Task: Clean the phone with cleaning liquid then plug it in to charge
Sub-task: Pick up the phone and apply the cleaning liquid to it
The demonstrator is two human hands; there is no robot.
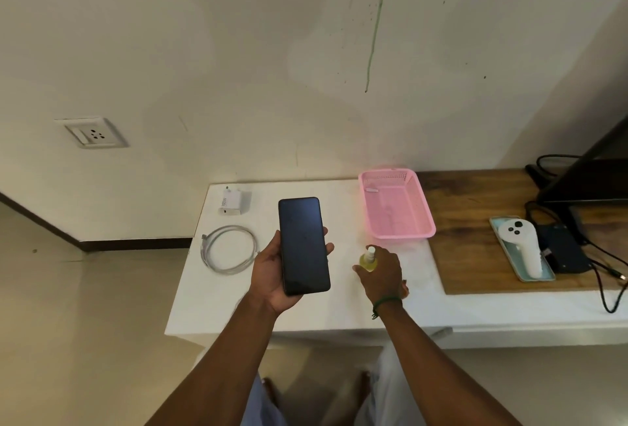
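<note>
My left hand (272, 276) holds a black phone (303, 245) screen up above the white table (272, 310); the screen is dark. My right hand (382, 274) is wrapped around a small spray bottle (368, 259) of yellowish liquid with a white nozzle, standing on the table to the right of the phone. A coiled white cable (228, 249) lies on the table's left part. Behind the cable rests a white charger block (231, 202). A wall socket (92, 133) sits on the wall to the far left.
A pink plastic basket (421, 218) stands at the back of the table. To its right is a wooden board (475, 255) carrying a white controller on a pale tray (521, 249), a dark device and black cables (601, 276). A dark screen (598, 170) leans at far right.
</note>
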